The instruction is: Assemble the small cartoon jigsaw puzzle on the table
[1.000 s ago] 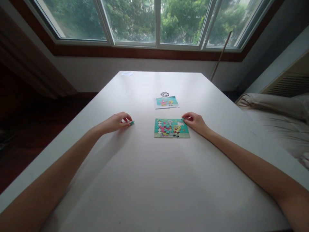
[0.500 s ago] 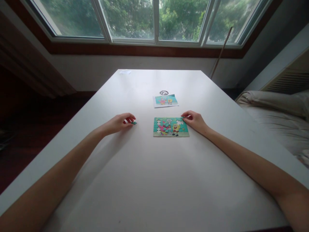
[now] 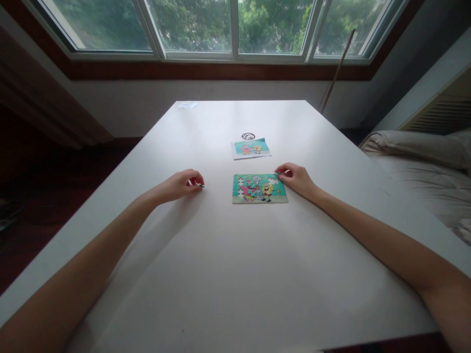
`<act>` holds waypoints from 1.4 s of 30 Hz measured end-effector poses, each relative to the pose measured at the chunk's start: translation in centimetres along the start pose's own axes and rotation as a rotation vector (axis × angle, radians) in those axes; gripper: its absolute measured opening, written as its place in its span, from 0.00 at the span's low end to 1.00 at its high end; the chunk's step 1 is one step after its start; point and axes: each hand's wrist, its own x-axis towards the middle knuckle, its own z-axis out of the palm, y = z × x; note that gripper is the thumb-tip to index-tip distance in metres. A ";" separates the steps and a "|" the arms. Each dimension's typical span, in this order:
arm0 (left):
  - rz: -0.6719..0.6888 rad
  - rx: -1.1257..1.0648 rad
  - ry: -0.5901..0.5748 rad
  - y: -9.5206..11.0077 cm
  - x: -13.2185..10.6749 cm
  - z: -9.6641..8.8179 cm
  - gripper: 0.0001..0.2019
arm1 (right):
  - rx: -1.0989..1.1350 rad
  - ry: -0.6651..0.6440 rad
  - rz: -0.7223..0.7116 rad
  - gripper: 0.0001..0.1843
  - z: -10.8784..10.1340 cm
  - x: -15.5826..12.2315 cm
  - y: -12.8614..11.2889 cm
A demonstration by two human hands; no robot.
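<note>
Puzzle (image 3: 259,192) lies flat on the white counter (image 3: 228,264), between the two hands and closer to the right one. Its long axis runs left to right, roughly parallel to the far edge of the counter, and the printed figures stand with heads toward the window (image 3: 270,29) and feet toward the person. Pale gaps show among the pieces on its left side and near its upper right corner.

The right hand (image 3: 294,177) is at that upper right corner, thumb and forefinger pressed together there on a bit of teal; whether this is a loose piece or the corner itself cannot be told. The left hand (image 3: 184,185), apart from the puzzle on its left, pinches a small dark green piece (image 3: 201,186) between thumb and fingertips, the other fingers curled.

Compared with a second ago, the green piece has turned: it showed a broader, knobbed outline then and is now mostly hidden by the fingers. The right hand stays at the same corner, and the whole scene sits a little higher in view.

Just beyond the puzzle lies a picture card (image 3: 252,148), also wider than deep, then a dark-rimmed oval item (image 3: 248,136). A white slip (image 3: 187,105) lies near the far left corner.
</note>
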 end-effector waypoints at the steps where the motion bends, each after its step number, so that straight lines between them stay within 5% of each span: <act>1: -0.008 0.004 0.015 -0.1 0.0 0.0 0.18 | 0.000 -0.002 0.000 0.08 0.0 0.0 -0.1; 5: -0.027 -0.059 0.112 0.4 0.2 0.7 0.20 | -0.002 -0.007 0.003 0.08 0.0 -0.1 -0.3; 9: -0.049 -0.394 0.221 2.5 0.3 2.4 0.25 | -0.012 -0.006 -0.004 0.08 -0.1 -0.1 -0.3; 16: -0.045 -0.784 0.168 6.0 0.3 4.9 0.26 | -0.024 -0.001 -0.038 0.07 0.0 0.1 -0.3; 25: 0.043 -0.607 0.147 7.2 3.0 6.5 0.24 | -0.006 0.001 -0.020 0.08 0.2 0.1 -0.3; 42: 0.154 -0.471 0.169 7.0 2.2 7.7 0.18 | -0.025 -0.016 -0.102 0.07 0.2 0.1 0.0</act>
